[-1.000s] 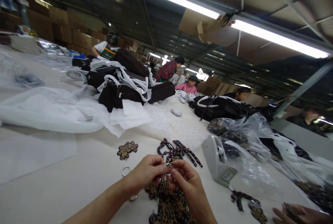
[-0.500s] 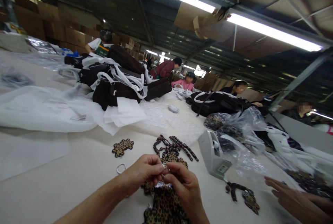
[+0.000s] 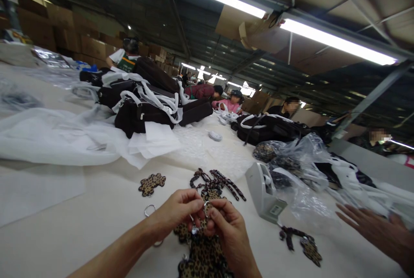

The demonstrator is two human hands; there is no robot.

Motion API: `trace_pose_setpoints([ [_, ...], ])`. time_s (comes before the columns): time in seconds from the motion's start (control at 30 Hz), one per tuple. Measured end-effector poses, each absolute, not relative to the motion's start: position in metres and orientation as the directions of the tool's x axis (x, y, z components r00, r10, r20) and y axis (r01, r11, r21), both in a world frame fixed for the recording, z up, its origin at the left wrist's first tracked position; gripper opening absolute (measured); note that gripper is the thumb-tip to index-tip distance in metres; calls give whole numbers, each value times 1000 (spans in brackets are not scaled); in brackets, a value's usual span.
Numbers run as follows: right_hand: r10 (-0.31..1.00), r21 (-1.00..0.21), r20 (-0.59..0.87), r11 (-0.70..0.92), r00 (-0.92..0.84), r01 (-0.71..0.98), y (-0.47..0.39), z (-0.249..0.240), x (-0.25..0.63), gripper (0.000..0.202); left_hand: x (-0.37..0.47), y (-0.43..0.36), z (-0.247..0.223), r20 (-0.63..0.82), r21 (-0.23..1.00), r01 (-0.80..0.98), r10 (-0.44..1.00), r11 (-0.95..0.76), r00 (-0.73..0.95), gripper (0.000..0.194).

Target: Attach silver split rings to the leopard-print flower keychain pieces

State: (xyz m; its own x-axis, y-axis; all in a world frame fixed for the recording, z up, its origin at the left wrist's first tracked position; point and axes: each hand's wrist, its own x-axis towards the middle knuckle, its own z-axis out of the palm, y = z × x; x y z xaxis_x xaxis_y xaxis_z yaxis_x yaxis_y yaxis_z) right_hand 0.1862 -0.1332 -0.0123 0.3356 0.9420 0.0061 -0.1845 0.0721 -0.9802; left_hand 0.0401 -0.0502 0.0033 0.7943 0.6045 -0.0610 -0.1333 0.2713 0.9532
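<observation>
My left hand (image 3: pixel 183 211) and my right hand (image 3: pixel 228 226) meet above a pile of leopard-print pieces (image 3: pixel 207 254). Both pinch a small silver metal ring (image 3: pixel 206 209) between their fingertips. A shiny bit of metal hangs just under my left fingers. Behind the hands lie dark patterned straps (image 3: pixel 223 181). One leopard-print piece (image 3: pixel 152 184) rests to the left, and a loose metal ring (image 3: pixel 149 210) lies beside my left wrist. Another ring is partly hidden by my left forearm.
A grey-white tape dispenser (image 3: pixel 263 192) stands right of my hands, with a strapped leopard piece (image 3: pixel 310 250) nearby. Another person's hand (image 3: pixel 375 230) is at the right. Black bags (image 3: pixel 145 114), clear plastic (image 3: pixel 310 200) and white sheets (image 3: pixel 161 138) lie farther back.
My fingers have shifted slightly around the ring, which now shows more clearly. The other person's hand at the right has moved and spread its fingers. A person in dark red at the back leans lower.
</observation>
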Motion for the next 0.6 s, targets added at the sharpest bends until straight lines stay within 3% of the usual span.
trace_pose_setpoints([
  [0.17, 912, -989, 105, 139, 397, -57, -133, -16, 182, 27, 43, -55, 4, -83, 974, -89, 693, 208, 716, 27],
  [0.37, 923, -981, 193, 174, 332, 86, -132, -26, 188, 20, 41, -56, 4, -113, 971, -57, 658, 232, 745, 26],
  [0.5, 888, -939, 301, 214, 346, 269, -133, -23, 189, 23, 44, -58, 7, -98, 974, -80, 710, 214, 698, 23],
  [0.6, 949, -965, 223, 183, 224, 185, -137, -15, 184, 28, 46, -60, 10, -45, 980, -121, 761, 161, 647, 19],
])
